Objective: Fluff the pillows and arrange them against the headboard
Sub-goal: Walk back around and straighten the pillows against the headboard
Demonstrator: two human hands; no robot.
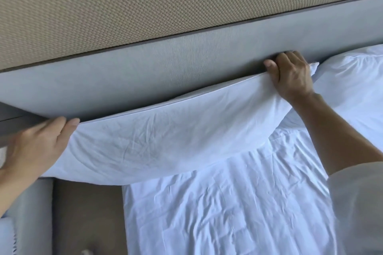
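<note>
Two hands span white pillow (165, 141): left hand (35, 147) grips its end, right hand (292, 76) curled over top corner, to seat it against headboard (145, 72) (second pillow (352, 80) just beside).

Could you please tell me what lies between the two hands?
Head view: the white pillow spans from left hand to right hand, each holding an end.

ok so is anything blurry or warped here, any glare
Head view: the left hand is slightly motion-blurred, the right hand sharper; the sleeve at lower right is out of focus; the headboard bows from wide-angle distortion; light is soft, no glare, with a faint shadow under the pillow.
</note>
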